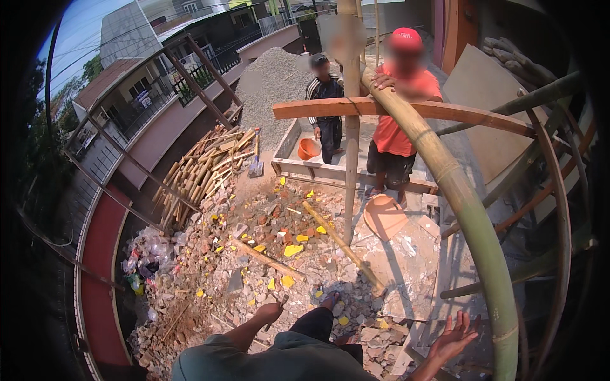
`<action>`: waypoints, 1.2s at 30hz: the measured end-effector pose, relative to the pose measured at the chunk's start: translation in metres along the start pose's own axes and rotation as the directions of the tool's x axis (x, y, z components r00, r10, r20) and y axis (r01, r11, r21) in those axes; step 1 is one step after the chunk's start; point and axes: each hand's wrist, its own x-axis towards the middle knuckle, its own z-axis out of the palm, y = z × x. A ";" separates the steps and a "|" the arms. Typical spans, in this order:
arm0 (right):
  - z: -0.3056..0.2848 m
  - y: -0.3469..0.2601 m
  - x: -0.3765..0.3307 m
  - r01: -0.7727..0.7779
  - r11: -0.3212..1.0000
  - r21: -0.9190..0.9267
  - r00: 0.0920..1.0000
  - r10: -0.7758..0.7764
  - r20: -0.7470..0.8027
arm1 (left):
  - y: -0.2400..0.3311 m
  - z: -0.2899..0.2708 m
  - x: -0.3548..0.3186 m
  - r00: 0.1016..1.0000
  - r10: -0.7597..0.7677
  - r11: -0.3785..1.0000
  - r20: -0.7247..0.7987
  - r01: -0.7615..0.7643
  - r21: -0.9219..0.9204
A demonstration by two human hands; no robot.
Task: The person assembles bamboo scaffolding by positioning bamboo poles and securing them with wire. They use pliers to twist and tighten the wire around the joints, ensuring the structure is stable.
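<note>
My left hand [269,313] is closed around a short, thin dark tool [277,311], whose kind I cannot make out, above the rubble. My right hand [455,336] is open, palm up with fingers spread, just left of a thick green bamboo pole [467,209]. That pole curves from the upper middle to the lower right. A person in a red cap and orange shirt [393,130] has a hand on its far end. A reddish wooden beam [406,109] runs crosswise behind the pole and meets an upright bamboo post [351,171].
Broken bricks and yellow pieces cover the rubble [267,222] around my feet. Cut bamboo [206,168], a shovel [256,162] and a gravel heap [273,76] lie beyond. Another person [326,108] stands by an orange bucket [309,149]. Poles [553,159] crowd the right side.
</note>
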 end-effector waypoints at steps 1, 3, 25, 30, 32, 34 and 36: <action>0.003 0.033 -0.024 -0.178 0.956 -0.232 0.975 0.203 0.088 | 0.017 -0.005 0.003 0.999 0.039 0.999 -0.017 -0.039 0.038; 0.005 0.100 -0.064 -0.178 0.693 -0.698 0.841 0.475 0.257 | 0.095 -0.047 0.015 0.967 0.102 0.978 0.235 -0.141 0.157; -0.032 0.098 -0.069 -0.091 0.545 -0.834 0.348 0.802 0.486 | 0.238 -0.063 0.001 0.584 0.594 0.674 0.554 0.014 -0.738; -0.020 0.066 -0.058 -0.108 0.462 -0.880 0.418 0.824 0.382 | 0.277 -0.105 -0.008 0.567 0.572 0.794 0.593 -0.199 -0.574; -0.042 0.084 -0.040 0.256 0.415 -0.873 0.610 0.632 0.479 | 0.291 -0.098 -0.001 0.636 0.568 0.789 0.522 -0.243 -0.564; -0.047 0.089 -0.037 0.535 0.169 -0.828 0.760 0.333 0.559 | 0.299 -0.083 0.005 0.719 0.565 0.779 0.404 -0.302 -0.550; -0.019 0.081 -0.037 0.383 0.279 -0.881 0.801 0.374 0.467 | 0.319 -0.070 0.014 0.774 0.593 0.746 0.223 -0.425 -0.513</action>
